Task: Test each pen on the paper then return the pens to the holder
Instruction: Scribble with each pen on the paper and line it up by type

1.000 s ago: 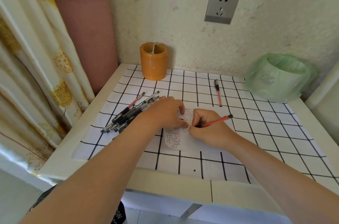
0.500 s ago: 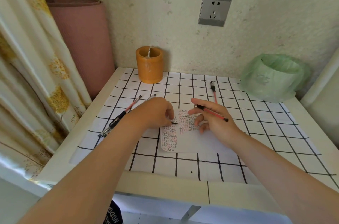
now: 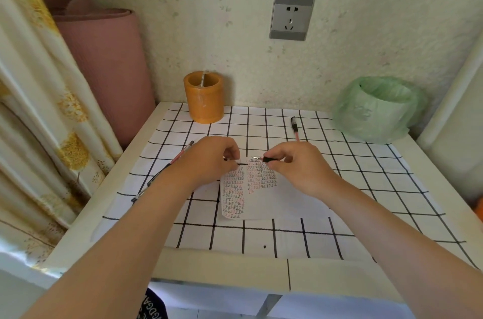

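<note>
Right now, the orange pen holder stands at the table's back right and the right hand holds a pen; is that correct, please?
Not quite: the head view shows the orange pen holder at the table's back left; the right hand does hold a pen.

left hand (image 3: pixel 209 159), right hand (image 3: pixel 296 165): fingers pinched.

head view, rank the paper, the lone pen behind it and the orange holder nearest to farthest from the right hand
1. paper, just under the right hand
2. lone pen, just beyond the hand
3. orange holder, far back on the left
</note>
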